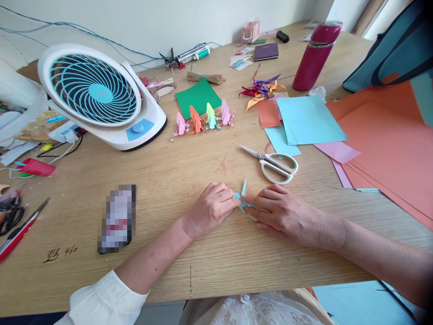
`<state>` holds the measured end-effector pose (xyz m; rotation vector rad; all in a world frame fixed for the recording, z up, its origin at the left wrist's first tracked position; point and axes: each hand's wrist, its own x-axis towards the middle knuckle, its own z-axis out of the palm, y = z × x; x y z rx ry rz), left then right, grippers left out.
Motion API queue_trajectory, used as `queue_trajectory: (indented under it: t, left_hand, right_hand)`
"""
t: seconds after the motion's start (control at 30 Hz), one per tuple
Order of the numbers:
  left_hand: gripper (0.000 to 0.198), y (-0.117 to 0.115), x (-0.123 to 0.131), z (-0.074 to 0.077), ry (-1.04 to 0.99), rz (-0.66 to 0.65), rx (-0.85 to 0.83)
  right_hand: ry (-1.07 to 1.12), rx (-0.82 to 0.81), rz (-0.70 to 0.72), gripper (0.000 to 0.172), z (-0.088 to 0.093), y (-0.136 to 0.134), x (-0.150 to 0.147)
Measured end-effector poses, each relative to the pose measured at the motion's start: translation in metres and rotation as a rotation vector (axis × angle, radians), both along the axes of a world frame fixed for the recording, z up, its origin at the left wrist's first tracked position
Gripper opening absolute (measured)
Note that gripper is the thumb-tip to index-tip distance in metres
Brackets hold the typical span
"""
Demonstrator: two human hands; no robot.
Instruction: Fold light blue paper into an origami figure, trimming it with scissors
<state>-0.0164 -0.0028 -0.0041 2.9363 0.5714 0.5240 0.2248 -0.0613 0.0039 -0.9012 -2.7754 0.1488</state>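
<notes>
A small folded piece of light blue paper (244,188) is between my two hands, over the wooden table near its front edge. One narrow point of it sticks up. My left hand (216,206) pinches its left end with thumb and fingers pressed together. From the right, my right hand (279,211) grips the other side with its fingertips. The fingers cover part of the paper. Just behind my right hand lie scissors (278,166) with white handles. Several folded paper figures (196,119) in pink, orange and green stand in a row farther back.
A white fan (149,117) stands back left, a pixelated flat object (118,219) front left. Coloured sheets (311,119) and large orange paper (385,135) cover the right side. A red bottle (317,56) stands behind them. A red-handled knife (20,232) lies far left.
</notes>
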Motion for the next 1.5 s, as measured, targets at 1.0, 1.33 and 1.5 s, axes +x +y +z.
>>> queue_trajectory:
  t: [1.0,1.33,1.5]
  left_hand:
    - [0.032,-0.056,-0.003,-0.001,0.189,0.263,0.094]
    - [0.024,-0.063,0.012,0.004,0.228,0.334,0.148]
    - [0.032,-0.069,0.008,-0.002,0.205,0.377,0.099]
  right_hand:
    - [0.017,0.028,-0.005,0.028,-0.003,-0.002,-0.001]
    - [0.057,0.017,-0.015,0.026,-0.003,-0.002,-0.002]
    - [0.071,0.016,-0.052,0.032,-0.003,-0.004,-0.005]
